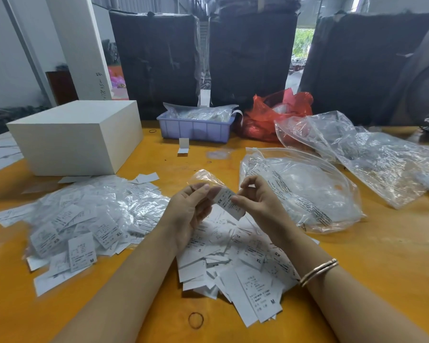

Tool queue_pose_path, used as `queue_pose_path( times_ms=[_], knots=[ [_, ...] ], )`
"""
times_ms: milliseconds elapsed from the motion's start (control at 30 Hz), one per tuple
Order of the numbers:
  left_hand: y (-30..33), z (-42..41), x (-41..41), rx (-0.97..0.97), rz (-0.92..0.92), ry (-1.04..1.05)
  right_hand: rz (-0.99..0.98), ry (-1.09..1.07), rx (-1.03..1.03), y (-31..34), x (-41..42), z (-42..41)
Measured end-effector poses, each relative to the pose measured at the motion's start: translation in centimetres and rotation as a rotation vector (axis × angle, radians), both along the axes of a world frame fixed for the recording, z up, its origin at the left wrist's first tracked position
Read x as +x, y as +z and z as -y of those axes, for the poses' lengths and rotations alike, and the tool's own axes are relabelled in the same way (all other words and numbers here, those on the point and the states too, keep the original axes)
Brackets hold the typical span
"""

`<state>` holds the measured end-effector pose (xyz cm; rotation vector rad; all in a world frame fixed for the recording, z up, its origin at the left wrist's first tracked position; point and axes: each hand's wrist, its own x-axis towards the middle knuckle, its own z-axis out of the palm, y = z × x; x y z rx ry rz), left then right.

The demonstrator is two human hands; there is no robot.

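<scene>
My left hand (191, 209) pinches a small clear plastic bag (203, 177) above the table's middle. A white size label marked XS (229, 203) sticks partly out of that bag, and my right hand (258, 201) pinches the label with thumb and fingers. Under my hands lies a loose heap of white labels (243, 266). To the left lies a pile of labels packed in small clear bags (84, 219).
On the orange table (382, 256) a white box (77, 137) stands back left, a blue tray (196, 128) with bagged items and a red plastic bag (278, 112) at the back. Large clear bags (307, 191) lie right. A rubber band (196, 320) lies near the front.
</scene>
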<state>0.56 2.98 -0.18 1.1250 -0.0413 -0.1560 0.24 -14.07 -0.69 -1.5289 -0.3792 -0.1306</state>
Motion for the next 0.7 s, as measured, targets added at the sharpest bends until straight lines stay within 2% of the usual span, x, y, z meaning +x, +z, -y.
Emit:
queue_pose_path(
  times_ms=[200, 333, 467, 567, 700],
  knots=[
    [-0.1, 0.3, -0.2, 0.192, 0.06, -0.102, 0.067, -0.079, -0.021, -0.2, 0.1, -0.1],
    [-0.2, 0.4, -0.3, 0.357, 0.091, -0.075, 0.112, -0.075, -0.1, -0.3, 0.0, -0.3],
    [0.1, 0.1, -0.1, 0.341, 0.08, -0.067, 0.114, -0.033, -0.162, -0.1, -0.1, -0.5],
    [0.3, -0.3, -0.4, 0.428, 0.137, -0.138, 0.117, 0.002, -0.192, 0.0, -0.3, -0.4],
    [0.7, -0.8, -0.5, 0.456, 0.138, -0.173, 0.088, 0.001, -0.109, 0.3, -0.4, -0.2]
  ],
)
